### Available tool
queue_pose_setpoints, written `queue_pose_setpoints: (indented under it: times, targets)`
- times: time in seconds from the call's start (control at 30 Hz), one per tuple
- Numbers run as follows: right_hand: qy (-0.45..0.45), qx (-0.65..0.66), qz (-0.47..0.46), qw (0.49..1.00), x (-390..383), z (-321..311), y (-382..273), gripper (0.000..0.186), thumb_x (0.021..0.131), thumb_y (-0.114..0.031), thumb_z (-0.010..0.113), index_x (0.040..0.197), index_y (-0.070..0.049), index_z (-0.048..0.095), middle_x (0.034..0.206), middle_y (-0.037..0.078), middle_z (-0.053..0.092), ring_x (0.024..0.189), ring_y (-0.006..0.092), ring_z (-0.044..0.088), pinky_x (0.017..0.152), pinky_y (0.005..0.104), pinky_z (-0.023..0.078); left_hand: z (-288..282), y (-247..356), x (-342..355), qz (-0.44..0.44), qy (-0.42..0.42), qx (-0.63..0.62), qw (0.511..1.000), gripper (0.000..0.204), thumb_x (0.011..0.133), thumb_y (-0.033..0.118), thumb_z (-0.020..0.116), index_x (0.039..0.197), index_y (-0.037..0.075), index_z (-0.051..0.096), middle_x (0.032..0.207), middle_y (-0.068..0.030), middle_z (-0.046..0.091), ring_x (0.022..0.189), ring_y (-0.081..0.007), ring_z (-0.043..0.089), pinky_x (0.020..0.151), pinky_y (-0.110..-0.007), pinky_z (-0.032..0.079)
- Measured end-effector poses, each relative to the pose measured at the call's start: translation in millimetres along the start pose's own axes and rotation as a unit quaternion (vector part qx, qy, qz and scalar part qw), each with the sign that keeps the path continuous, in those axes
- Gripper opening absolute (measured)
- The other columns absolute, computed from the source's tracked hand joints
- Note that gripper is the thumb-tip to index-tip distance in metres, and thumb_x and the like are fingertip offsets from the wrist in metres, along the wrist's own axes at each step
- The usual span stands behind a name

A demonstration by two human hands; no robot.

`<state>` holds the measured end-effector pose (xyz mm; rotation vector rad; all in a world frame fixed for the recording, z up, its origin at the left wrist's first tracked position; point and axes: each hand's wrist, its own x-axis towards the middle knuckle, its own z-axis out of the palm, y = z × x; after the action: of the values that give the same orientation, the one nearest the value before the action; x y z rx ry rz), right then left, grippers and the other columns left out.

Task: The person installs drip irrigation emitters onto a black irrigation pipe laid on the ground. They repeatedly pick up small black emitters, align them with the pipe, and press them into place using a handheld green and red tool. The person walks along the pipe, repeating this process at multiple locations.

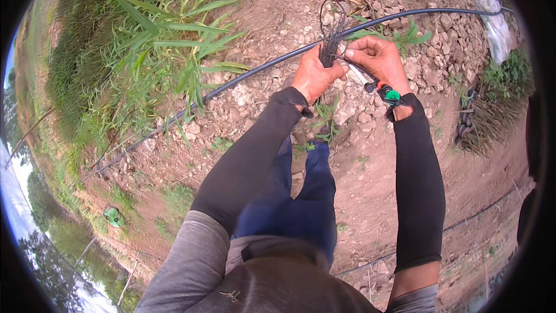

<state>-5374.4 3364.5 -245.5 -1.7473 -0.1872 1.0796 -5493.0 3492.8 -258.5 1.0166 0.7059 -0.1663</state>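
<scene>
My left hand [315,75] is closed around a bundle of thin dark strands [332,43], like wires or ties. The strands fan out above the fist, and a loop stands up at the top. Beside it, my right hand [379,58] has thumb and fingers pinched together close to the bundle. A slim fitting [393,95] with a white stem and black, red and green parts lies along the underside of the right hand, reaching to the wrist. The right fingers partly hide how it is held.
A black hose [260,68] crosses the stony soil just beyond my hands. Tall grass [174,40] grows at the left, and loose rocks [440,40] lie at the right. White plastic sheeting [491,20] lies at far right. A green object [113,215] sits at lower left.
</scene>
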Motion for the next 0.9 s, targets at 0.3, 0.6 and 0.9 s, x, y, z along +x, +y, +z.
queue_pose_setpoints:
  times: [0.3, 0.6, 0.9]
  targets:
    - [-0.105, -0.141, -0.015, 0.984, 1, 1, -17, 0.019, 0.083, -0.005, 0.062, 0.101, -0.001, 0.064, 0.086, 0.007, 0.068, 0.082, 0.0116, 0.061, 0.075, 0.0294, 0.048, -14, 10, -3, 0.044, -0.007, -0.023, 0.999, 0.033, 0.078, -0.004, 0.068, 0.108, -0.001, 0.054, 0.08, -0.0027, 0.061, 0.067, -0.0097, 0.058, 0.063, -0.026, 0.051]
    - [-0.084, -0.173, 0.032, 0.981, 9, 11, -35, 0.036, 0.078, -0.001, 0.067, 0.108, 0.003, 0.048, 0.084, 0.011, 0.067, 0.081, 0.0151, 0.063, 0.074, 0.0283, 0.05, -19, 11, -6, 0.041, 0.015, 0.09, 0.995, 0.027, 0.078, 0.012, 0.073, 0.099, -0.001, 0.063, 0.07, -0.0053, 0.067, 0.054, -0.0076, 0.055, 0.048, -0.024, 0.043]
    - [0.147, 0.073, 0.094, 0.982, -37, 37, 14, 0.025, 0.087, -0.007, 0.061, 0.109, 0.002, 0.055, 0.094, 0.012, 0.064, 0.078, 0.0141, 0.063, 0.065, 0.0262, 0.052, -29, -8, -3, 0.041, 0.036, 0.127, 0.99, 0.015, 0.079, 0.008, 0.07, 0.088, -0.003, 0.064, 0.066, -0.0081, 0.066, 0.053, -0.0132, 0.06, 0.049, -0.028, 0.047]
